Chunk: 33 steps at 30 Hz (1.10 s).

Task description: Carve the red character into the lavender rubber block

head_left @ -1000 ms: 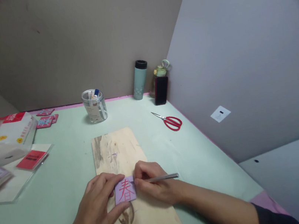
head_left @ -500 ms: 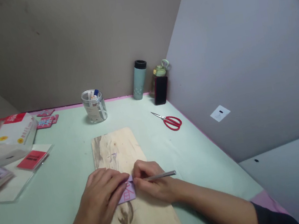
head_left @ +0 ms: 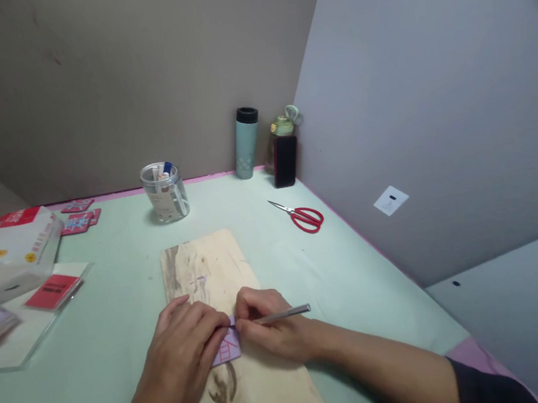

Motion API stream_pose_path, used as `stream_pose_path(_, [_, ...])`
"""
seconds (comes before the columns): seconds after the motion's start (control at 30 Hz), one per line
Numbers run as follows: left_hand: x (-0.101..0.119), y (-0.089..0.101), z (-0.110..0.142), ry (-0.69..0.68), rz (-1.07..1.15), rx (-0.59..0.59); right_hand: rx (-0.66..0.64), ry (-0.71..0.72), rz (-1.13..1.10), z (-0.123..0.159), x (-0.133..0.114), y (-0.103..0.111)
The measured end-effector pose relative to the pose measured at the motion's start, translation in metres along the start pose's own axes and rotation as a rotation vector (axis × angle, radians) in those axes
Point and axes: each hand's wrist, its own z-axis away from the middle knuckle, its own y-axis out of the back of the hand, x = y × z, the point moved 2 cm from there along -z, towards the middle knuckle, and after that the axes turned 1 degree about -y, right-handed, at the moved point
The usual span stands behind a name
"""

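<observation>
Purple flat square piece with red strokes [head_left: 230, 351] lies on the pale wooden board [head_left: 270, 396], atop the green-covered counter [head_left: 107, 306]. The left hand [head_left: 182, 349] has closed in over its upper left, thumb and fingertips together on it, probably steadying it. The right hand's [head_left: 276, 335] grip is clamped on a slim silver metal tool [head_left: 293, 312] at the right edge; its tip is hidden, so fingertip clearance seems tight.

Left hand [head_left: 182, 349] hides part of purple square [head_left: 229, 350] — silver tool [head_left: 286, 313] tip unclear. Plastic bag [head_left: 19, 255] cropped left, wooden board [head_left: 257, 392] cropped below — phone [head_left: 286, 161] blocks green bottle [head_left: 282, 124].
</observation>
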Motion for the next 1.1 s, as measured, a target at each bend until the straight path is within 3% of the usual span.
stream_pose_path(0.57, [0.003,-0.013,0.004,-0.033,-0.061,-0.018,0.013,0.002,0.006,0.0,0.001,-0.001])
stream_pose_path(0.73, [-0.006,-0.006,0.013,0.076,0.045,0.033,0.012,0.008,-0.001,-0.001,0.0,0.0])
stream_pose_path(0.87, [-0.015,-0.007,0.028,0.203,0.162,-0.006,0.011,-0.004,-0.012,-0.001,0.0,0.0])
stream_pose_path(1.1, [-0.023,-0.012,0.036,0.186,0.152,-0.029,0.032,-0.005,-0.038,0.0,0.002,0.0])
